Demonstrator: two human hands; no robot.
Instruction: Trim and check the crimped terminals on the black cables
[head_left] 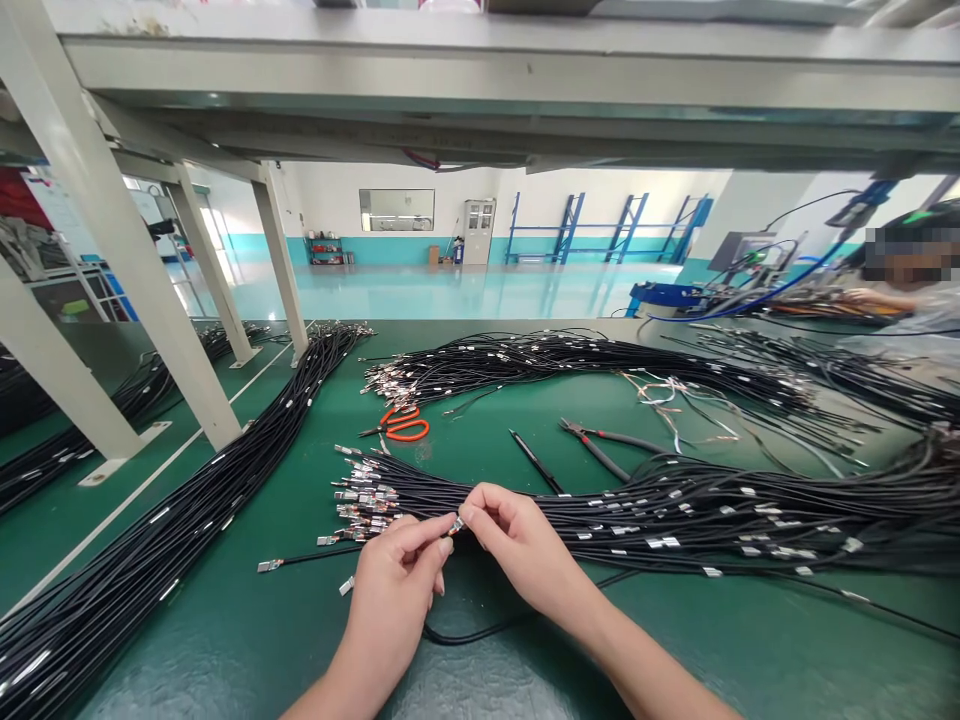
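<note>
My left hand point(394, 580) pinches the end of a black cable point(480, 636) between thumb and forefinger. Its small metal connector point(458, 524) sits at the fingertips of my right hand point(517, 540), which is closed on it. The same cable appears to loop below my hands on the green table. Just behind lies a bundle of black cables point(637, 510) with white labels and silvery connectors point(367, 500) at the left ends. One single cable end point(270, 566) sticks out to the left of the bundle.
Orange-handled scissors point(405, 425), a black pen point(535, 461) and red-and-black pliers point(600, 440) lie behind the bundle. More cable bundles lie at the left point(202, 510) and back point(555, 360). A white shelf frame point(480, 70) spans overhead. A co-worker point(911, 280) is at far right.
</note>
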